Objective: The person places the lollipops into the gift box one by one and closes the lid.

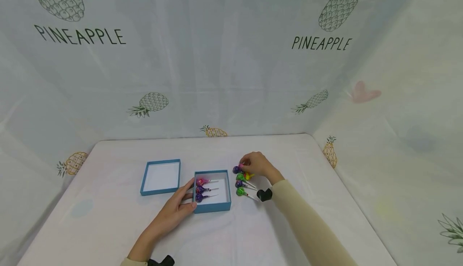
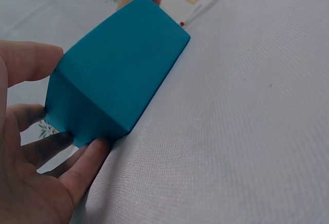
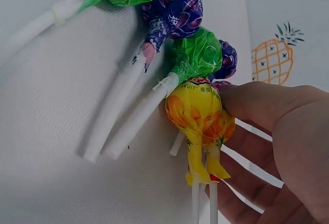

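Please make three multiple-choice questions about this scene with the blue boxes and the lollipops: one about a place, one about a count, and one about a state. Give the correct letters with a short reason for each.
1. Where does the empty lid lie?
A. left of the blue box
B. on top of it
C. right of the loose lollipops

2. How many lollipops lie inside the box?
A. one
B. three
C. six

3. What is the right hand doing?
A. resting flat on the table, away from everything
B. pinching the yellow lollipop
C. lifting the lid

Answers:
1 A, the head view shows the lid on the table left of the box.
2 B, one pink and two purple heads show there.
3 B, the right wrist view shows its grip on the wrapper, while the left hand touches the box.
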Available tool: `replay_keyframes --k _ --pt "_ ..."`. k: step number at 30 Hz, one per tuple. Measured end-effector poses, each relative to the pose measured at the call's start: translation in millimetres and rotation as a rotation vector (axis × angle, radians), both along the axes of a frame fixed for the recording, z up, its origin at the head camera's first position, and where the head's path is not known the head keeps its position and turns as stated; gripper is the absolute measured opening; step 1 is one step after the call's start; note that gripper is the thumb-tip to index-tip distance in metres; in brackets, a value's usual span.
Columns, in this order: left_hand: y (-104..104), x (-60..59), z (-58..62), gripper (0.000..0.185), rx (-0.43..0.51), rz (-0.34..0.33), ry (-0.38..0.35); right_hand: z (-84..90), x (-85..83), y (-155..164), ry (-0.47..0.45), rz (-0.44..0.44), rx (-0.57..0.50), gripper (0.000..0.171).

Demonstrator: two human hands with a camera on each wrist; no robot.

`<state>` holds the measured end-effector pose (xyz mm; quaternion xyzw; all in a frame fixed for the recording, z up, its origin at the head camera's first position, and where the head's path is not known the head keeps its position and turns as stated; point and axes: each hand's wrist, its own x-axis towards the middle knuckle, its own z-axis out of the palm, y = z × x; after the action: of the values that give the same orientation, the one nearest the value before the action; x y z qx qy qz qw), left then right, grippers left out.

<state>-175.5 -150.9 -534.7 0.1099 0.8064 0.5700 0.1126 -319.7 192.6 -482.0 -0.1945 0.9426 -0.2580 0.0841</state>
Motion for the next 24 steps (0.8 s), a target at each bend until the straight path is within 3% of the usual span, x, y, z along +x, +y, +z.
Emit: replay_keyframes --k 9,24 --pt "0.4 0.2 0.4 0.076 -0.006 0.008 -0.006 4.0 1.0 1.3 0.024 -0.026 -0.034 0.016" --pt "0.1 0.3 0.8 0.076 -0.026 0.006 0.008 42.8 14.0 -16.8 0.15 0.005 -0.046 0.021"
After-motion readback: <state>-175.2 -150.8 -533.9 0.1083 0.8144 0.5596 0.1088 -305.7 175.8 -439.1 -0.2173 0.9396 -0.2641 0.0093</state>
